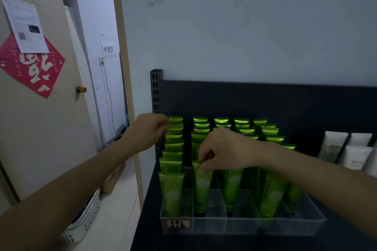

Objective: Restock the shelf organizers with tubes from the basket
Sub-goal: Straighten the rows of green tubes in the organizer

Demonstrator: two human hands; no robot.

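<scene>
My right hand [224, 153] pinches a tube [202, 189] by its top, so lower it straight into the organizer [244, 225] slot at six o'clock; left hand [146, 130] curled, hold unclear.

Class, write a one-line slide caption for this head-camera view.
Right hand pinches a green plastic tube in the clear plastic shelf organizer; left hand reaches back along the leftmost row.

At centre frame, the right hand [224, 154] pinched the top of a green tube [202, 187] standing in the clear organizer [244, 225], while the left hand [148, 130] sat curled beside the rear tubes [175, 128], a white basket [85, 223] at lower left.
</scene>
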